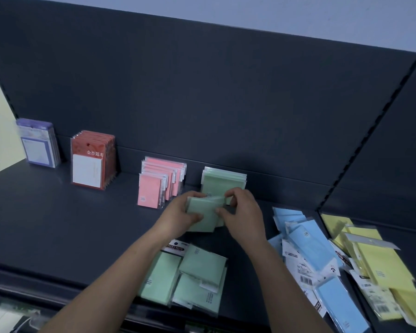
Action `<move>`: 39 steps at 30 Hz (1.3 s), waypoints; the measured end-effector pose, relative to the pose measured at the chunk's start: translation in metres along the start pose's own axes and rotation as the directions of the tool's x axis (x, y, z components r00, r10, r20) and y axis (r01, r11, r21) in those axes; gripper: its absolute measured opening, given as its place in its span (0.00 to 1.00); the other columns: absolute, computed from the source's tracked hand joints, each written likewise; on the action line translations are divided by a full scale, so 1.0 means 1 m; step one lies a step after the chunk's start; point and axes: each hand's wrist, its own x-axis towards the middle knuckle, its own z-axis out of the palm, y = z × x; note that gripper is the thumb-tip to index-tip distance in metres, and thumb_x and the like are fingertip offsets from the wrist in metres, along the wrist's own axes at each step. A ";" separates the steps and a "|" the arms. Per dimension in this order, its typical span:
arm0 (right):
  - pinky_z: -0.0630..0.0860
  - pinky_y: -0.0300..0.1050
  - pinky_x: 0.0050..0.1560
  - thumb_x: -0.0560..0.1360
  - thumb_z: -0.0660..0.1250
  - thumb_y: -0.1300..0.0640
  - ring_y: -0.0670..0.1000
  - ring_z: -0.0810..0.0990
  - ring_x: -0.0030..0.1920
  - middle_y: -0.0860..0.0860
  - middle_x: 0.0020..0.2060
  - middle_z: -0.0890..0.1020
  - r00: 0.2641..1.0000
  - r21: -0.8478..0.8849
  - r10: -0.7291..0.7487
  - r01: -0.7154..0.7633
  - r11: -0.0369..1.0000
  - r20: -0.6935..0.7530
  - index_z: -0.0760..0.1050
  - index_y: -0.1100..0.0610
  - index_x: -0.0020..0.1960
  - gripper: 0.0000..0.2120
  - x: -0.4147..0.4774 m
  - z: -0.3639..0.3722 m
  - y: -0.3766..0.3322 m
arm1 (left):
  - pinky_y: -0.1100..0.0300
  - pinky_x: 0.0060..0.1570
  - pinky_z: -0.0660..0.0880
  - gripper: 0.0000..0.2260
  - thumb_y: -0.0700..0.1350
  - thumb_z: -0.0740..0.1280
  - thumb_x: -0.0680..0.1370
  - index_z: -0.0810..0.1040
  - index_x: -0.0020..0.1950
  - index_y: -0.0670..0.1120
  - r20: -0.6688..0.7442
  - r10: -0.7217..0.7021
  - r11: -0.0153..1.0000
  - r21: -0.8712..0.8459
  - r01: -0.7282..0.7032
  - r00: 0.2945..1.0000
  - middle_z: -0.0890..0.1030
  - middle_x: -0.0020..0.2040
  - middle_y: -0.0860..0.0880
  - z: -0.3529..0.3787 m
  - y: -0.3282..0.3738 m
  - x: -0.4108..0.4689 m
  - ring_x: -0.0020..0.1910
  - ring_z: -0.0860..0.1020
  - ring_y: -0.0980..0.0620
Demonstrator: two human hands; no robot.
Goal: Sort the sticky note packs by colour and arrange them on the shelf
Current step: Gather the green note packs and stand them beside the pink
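Head view: gripping a small handful of green packs (203, 216) between both hands, just in front of the standing green row (223, 180) at the back of the shelf (58, 224). Left hand (178, 212) pinching the near-left corner of the handful, thumb on top; right hand (244, 212) closing on the right edge, fingers curled over it (no slack visible on either side). Squaring the handful up, by the look of it, ahead of adding it to the row.

Standing already along the back wall: purple packs (37, 143) far left, then red packs (93, 159), then pink packs (161, 181), then the green row. Lying loose at the front edge: more green packs (190, 280) below the forearms, a blue heap (308, 255) to the right, a yellow heap (375, 267) further right, past the shelf joint.

Judging the step: midway through the greens, blue and yellow not yet begun. Calling next for tipping the handful upright and sliding it against the front of the green row, keeping the packs flush so none topples forward; then reaching back for the loose greens
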 end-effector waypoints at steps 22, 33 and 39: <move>0.73 0.43 0.47 0.73 0.70 0.56 0.52 0.78 0.49 0.50 0.51 0.82 0.980 0.088 0.197 -0.195 0.977 -0.009 0.76 0.55 0.57 0.14 -0.017 -0.004 0.014 | 0.61 0.39 0.70 0.10 0.48 0.75 0.70 0.74 0.43 0.52 0.428 -0.236 0.739 0.662 -0.124 0.872 0.78 0.42 0.54 -0.014 0.018 -0.009 0.39 0.75 0.56; 0.74 0.43 0.46 0.74 0.70 0.56 0.50 0.78 0.48 0.49 0.51 0.81 0.978 0.102 0.209 -0.210 0.972 0.015 0.75 0.54 0.57 0.13 -0.025 -0.008 0.014 | 0.57 0.60 0.61 0.31 0.64 0.74 0.65 0.73 0.64 0.53 0.469 -0.357 0.398 0.859 -0.322 0.808 0.70 0.57 0.54 0.000 0.040 -0.035 0.63 0.66 0.51; 0.76 0.47 0.49 0.74 0.70 0.56 0.50 0.78 0.49 0.49 0.51 0.80 0.977 0.127 0.212 -0.213 0.969 0.020 0.75 0.54 0.57 0.13 -0.029 -0.008 0.014 | 0.55 0.61 0.57 0.31 0.61 0.77 0.62 0.74 0.57 0.46 0.484 -0.433 0.250 0.875 -0.414 0.761 0.74 0.53 0.49 0.014 0.032 -0.038 0.53 0.66 0.50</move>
